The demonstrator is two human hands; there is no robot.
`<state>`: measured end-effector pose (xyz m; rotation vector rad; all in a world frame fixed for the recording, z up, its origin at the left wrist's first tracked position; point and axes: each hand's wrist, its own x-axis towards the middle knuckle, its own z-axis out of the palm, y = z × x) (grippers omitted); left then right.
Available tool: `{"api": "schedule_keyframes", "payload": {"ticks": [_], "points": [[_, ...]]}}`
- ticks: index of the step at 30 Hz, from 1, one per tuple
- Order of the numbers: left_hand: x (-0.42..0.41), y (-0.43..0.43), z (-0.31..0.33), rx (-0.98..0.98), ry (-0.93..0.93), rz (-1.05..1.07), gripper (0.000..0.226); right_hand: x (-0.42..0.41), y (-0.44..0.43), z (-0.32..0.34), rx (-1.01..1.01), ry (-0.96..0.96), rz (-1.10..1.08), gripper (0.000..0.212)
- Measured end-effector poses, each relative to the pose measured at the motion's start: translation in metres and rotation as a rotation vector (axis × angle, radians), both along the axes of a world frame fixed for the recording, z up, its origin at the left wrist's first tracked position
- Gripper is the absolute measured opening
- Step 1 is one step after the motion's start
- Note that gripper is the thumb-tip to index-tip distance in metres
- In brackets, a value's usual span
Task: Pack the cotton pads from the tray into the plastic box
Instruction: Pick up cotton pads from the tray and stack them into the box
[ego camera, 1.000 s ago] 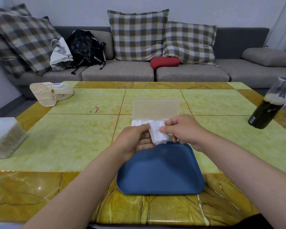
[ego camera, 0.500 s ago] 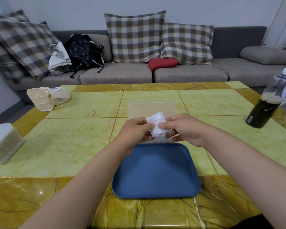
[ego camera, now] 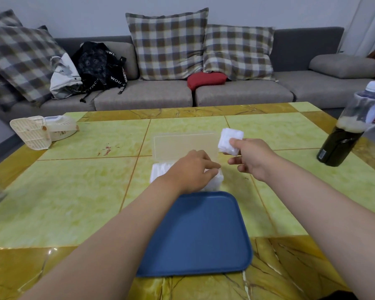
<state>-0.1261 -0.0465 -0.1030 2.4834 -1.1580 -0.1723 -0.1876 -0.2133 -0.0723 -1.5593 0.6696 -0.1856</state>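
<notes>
A clear plastic box [ego camera: 160, 172] lies on the table beyond the blue tray [ego camera: 198, 234], its lid [ego camera: 182, 146] standing open behind it. White cotton pads [ego camera: 159, 171] fill the box. My left hand [ego camera: 191, 172] rests on the pads at the box's right end, fingers pressing on them. My right hand [ego camera: 250, 159] is raised to the right of the box and pinches a small stack of cotton pads [ego camera: 230, 140] between thumb and fingers. No pads show on the tray.
A dark bottle [ego camera: 351, 131] with a white cap stands at the right table edge. A small white fan [ego camera: 41, 131] lies at the far left. A sofa with checked cushions [ego camera: 167, 44] and bags runs behind the table.
My right hand has lifted the small stack of pads up and to the right, away from the box. My left hand has dropped onto the pads in the box.
</notes>
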Motion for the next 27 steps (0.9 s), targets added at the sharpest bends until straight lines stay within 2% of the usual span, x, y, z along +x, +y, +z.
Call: {"api": "schedule_keyframes", "payload": {"ticks": [5,10,16,19,21,23,27], "points": [[0.004,0.004,-0.004,-0.043,0.048,0.063,0.035,0.003,0.007,-0.010,-0.126,0.058,0.108,0.026],[0.002,-0.013,0.003,-0.074,0.001,0.247,0.034,0.006,0.019,-0.016,-0.251,0.095,0.179,0.028],[0.003,-0.018,0.009,-0.025,0.051,0.297,0.010,0.008,0.020,-0.014,-0.305,0.135,0.201,0.030],[0.006,-0.019,0.011,0.057,0.048,0.276,0.011,0.010,0.021,-0.016,-0.363,0.144,0.216,0.032],[0.008,-0.018,0.012,0.057,0.060,0.273,0.003,0.011,0.022,-0.017,-0.428,0.134,0.218,0.033],[0.009,-0.018,0.012,0.048,0.075,0.277,0.010,0.011,0.025,-0.016,-0.539,0.106,0.215,0.032],[0.010,-0.018,0.011,0.176,0.014,0.305,0.024,0.006,0.035,-0.016,-0.704,0.061,0.284,0.022]]}}
